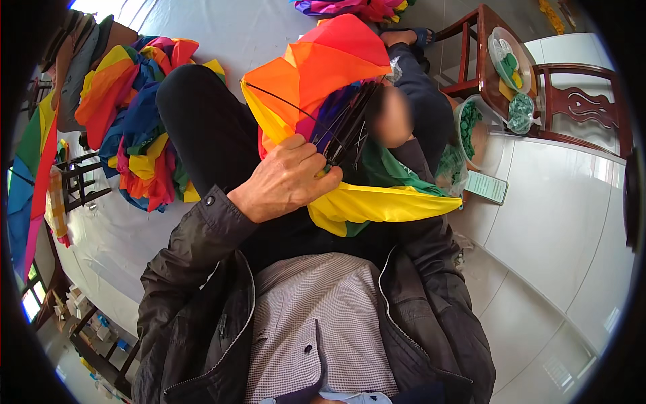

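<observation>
A rainbow umbrella (pixel 330 64), partly folded, lies over my lap with its orange and red panels facing away from me. Its thin black ribs (pixel 344 124) are bunched together in the middle. My left hand (pixel 291 176) is closed at the near side, fingers pinched on the umbrella where the ribs meet the cloth. A yellow panel (pixel 383 204) and a green one hang out to the right below that hand. On the far right side of the ribs is my right hand (pixel 393 120), smeared by a blur, so its fingers cannot be made out.
A heap of rainbow cloth (pixel 145 135) lies on the left. To the right, a wooden stool (pixel 479 67) bears a plastic tub, beside a wooden chair (pixel 585 108). A clear tub (pixel 494 158) with green pieces and a phone (pixel 486 188) lie nearby on the floor.
</observation>
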### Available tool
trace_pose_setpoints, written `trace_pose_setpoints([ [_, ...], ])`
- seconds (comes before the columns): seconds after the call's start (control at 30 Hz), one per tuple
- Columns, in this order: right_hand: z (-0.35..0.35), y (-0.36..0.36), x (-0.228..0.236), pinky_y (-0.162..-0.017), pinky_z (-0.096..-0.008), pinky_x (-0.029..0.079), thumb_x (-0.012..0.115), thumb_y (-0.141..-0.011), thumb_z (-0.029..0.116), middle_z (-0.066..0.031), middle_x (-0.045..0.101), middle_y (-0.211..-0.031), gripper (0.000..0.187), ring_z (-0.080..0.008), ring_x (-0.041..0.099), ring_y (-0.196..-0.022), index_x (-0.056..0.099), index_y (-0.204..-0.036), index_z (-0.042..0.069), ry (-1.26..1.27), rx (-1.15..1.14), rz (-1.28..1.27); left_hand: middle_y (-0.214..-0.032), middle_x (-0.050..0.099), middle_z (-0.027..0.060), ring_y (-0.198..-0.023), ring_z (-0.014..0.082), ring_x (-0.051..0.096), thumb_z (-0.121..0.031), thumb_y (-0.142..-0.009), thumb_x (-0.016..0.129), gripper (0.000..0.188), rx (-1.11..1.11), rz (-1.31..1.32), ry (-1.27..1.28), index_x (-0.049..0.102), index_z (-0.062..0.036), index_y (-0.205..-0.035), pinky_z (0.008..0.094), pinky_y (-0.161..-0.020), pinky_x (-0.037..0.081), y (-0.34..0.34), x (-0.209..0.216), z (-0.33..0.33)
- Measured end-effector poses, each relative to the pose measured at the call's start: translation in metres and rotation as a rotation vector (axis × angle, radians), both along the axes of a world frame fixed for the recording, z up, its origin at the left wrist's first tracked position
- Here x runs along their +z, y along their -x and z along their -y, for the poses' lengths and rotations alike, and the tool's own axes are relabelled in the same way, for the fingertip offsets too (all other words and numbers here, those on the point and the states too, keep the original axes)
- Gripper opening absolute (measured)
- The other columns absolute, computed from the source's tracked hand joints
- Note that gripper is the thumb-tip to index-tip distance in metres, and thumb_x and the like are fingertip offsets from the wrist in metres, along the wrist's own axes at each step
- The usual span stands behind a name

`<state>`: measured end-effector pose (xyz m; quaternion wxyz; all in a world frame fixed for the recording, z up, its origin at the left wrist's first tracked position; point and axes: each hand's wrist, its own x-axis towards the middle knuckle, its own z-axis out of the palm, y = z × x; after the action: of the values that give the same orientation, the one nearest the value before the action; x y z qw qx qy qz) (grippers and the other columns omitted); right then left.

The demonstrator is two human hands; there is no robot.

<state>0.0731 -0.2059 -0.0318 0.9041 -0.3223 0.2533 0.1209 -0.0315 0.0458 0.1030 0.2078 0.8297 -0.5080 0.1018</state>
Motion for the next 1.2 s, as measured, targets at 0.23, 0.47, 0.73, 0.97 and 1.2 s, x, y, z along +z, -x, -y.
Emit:
trace_pose_setpoints([
  [0.23, -0.004, 0.001, 0.003, -0.071, -0.0454, 0.062, 0.047, -0.108, 0.019, -0.0126, 0.07, -0.092, 0.025, -0.0294, 0.071, -0.076, 0.064, -0.115, 0.002, 0.009, 0.014, -0.036, -0.072, 0.046, 0.0008, -0.068, 0.0182, 0.053, -0.014, -0.08, 0.066, 0.024, -0.034, 0.003, -0.024, 0.065, -0.0089, -0.103, 0.0345, -0.065, 0.042, -0.003, -0.003, -0.002],
  [0.47, -0.003, -0.001, -0.007, -0.071, -0.0458, 0.062, 0.051, -0.106, 0.021, -0.0142, 0.07, -0.088, 0.024, -0.0307, 0.071, -0.075, 0.064, -0.113, 0.001, 0.031, 0.016, -0.036, -0.072, 0.046, 0.0006, -0.068, 0.0178, 0.053, -0.013, -0.08, 0.066, 0.026, -0.051, -0.013, -0.023, 0.067, -0.0097, -0.106, 0.0341, -0.065, 0.042, -0.008, -0.008, -0.002],
  [0.73, -0.01, -0.009, -0.005, -0.057, -0.0486, 0.061, 0.065, -0.094, 0.016, -0.0156, 0.067, -0.076, 0.018, -0.0344, 0.068, -0.061, 0.063, -0.094, -0.002, 0.135, -0.07, -0.054, -0.073, 0.05, 0.0004, -0.071, 0.018, 0.056, -0.014, -0.083, 0.064, 0.033, -0.014, -0.074, -0.078, 0.07, -0.0113, -0.115, 0.0342, -0.066, 0.044, -0.007, -0.016, -0.001],
  [0.97, -0.015, -0.017, -0.029, -0.056, -0.0403, 0.057, 0.07, -0.09, 0.016, -0.0085, 0.067, -0.072, 0.015, -0.0261, 0.067, -0.059, 0.065, -0.081, 0.005, 0.214, -0.108, -0.085, -0.074, 0.051, 0.0002, -0.072, 0.0189, 0.056, -0.012, -0.076, 0.07, 0.042, -0.009, -0.119, -0.117, 0.071, -0.0132, -0.118, 0.0352, -0.068, 0.046, -0.011, -0.016, -0.003],
  [1.2, -0.003, -0.027, -0.08, -0.054, -0.0492, 0.059, 0.061, -0.099, 0.026, -0.0155, 0.066, -0.073, 0.028, -0.034, 0.068, -0.059, 0.064, -0.093, 0.0, 0.316, -0.071, -0.062, -0.073, 0.051, 0.0029, -0.073, 0.0222, 0.057, -0.006, -0.07, 0.071, 0.046, -0.08, -0.253, -0.135, 0.071, -0.0111, -0.116, 0.0369, -0.068, 0.046, -0.021, -0.015, -0.001],
])
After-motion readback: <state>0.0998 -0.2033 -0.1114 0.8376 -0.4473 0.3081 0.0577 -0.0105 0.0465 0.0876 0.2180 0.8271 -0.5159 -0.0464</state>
